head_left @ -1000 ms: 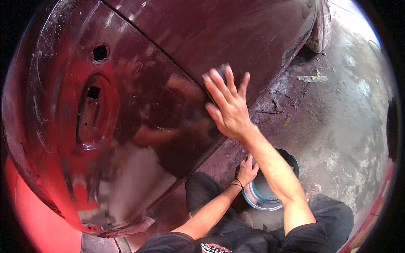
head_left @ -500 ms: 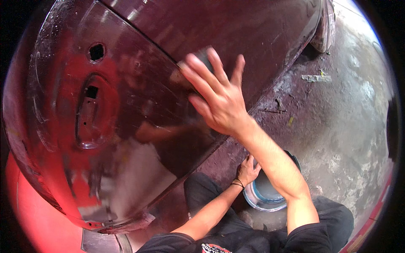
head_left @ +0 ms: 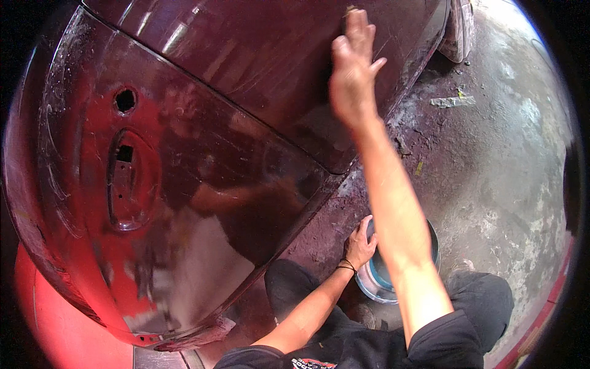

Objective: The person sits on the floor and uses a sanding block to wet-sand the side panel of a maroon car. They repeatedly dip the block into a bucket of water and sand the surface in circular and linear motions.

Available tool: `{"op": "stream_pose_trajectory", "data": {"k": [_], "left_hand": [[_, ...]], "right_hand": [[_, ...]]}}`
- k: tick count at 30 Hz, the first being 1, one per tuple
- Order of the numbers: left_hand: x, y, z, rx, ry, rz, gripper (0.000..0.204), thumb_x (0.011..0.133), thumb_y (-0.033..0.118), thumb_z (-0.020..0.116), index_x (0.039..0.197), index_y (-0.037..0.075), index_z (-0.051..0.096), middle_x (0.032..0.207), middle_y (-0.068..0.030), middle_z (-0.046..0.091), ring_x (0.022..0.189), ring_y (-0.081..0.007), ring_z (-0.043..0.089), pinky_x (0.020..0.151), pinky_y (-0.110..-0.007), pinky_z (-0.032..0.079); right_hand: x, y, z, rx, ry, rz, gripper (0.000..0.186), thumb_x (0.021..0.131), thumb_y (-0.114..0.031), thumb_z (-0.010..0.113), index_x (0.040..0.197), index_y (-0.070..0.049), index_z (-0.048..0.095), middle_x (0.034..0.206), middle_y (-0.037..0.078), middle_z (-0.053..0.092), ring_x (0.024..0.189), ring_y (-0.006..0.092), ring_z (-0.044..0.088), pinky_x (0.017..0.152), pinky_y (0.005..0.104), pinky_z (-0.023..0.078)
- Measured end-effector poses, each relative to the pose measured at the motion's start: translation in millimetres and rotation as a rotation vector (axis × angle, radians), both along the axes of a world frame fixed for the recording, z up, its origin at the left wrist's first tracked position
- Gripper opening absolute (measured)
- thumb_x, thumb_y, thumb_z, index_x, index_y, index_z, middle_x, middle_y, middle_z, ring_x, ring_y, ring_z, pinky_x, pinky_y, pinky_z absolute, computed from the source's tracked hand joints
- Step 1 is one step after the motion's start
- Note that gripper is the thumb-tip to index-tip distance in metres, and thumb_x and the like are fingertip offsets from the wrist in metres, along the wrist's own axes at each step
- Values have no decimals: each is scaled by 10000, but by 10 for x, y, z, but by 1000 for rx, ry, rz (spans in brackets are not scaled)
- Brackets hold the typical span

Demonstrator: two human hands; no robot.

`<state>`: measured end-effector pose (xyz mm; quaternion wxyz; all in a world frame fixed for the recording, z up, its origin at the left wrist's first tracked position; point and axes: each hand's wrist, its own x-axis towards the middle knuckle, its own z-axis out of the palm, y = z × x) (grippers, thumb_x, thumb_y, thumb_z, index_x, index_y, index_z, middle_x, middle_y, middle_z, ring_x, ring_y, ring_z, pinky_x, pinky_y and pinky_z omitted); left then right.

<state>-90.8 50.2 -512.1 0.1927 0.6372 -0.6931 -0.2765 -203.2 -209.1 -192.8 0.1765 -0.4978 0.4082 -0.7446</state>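
- Over car body point(head_left: 270, 67): right hand point(head_left: 353, 86) extended; cannot tell its grasp.
- Beside car body: left hand point(head_left: 359, 245) clasps bucket point(head_left: 376, 295).
- Car body's left: red patches point(head_left: 123, 261), seemingly unfinished.

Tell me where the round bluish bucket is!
In the head view, the round bluish bucket sits low, right of centre, with the left hand at its edge and the right forearm partly hiding it.

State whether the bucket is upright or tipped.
Upright: the bucket shows its round open mouth facing up, with the left hand at its rim.
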Motion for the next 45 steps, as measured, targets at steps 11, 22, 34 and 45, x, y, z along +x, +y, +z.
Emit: {"op": "stream_pose_trajectory", "data": {"k": [11,22,34,45], "left_hand": [[-56,-6,-13,-33,79,95,687,924,239,723,1529,101,428,1306,-306,647,1192,-527,624,988,-553,529],[146,84,-70,37,36,62,694,959,272,710,1555,81,410,1401,-264,597,1270,-444,566,1082,-510,451],[-26,66,123,23,144,94,645,1024,252,629,1589,51,393,1491,-249,560,1438,-341,486,1189,-503,363],[162,123,-147,-266,211,25,652,997,262,675,1572,121,401,1432,-265,599,1346,-435,561,1119,-542,428]], "right_hand": [[-242,-295,-95,-20,85,-65,616,1108,-263,368,1699,-133,251,1785,111,177,1639,415,119,1185,821,13],[397,486,-746,-43,228,84,660,1094,-316,408,1712,-157,237,1782,114,195,1652,364,115,1229,742,-76],[768,1067,-1109,8,308,99,673,1081,-287,469,1703,-127,268,1777,110,220,1653,348,123,1220,722,-140],[708,880,-964,75,112,85,651,1121,-306,411,1715,-131,210,1787,111,173,1656,349,81,1229,740,-61]]}}
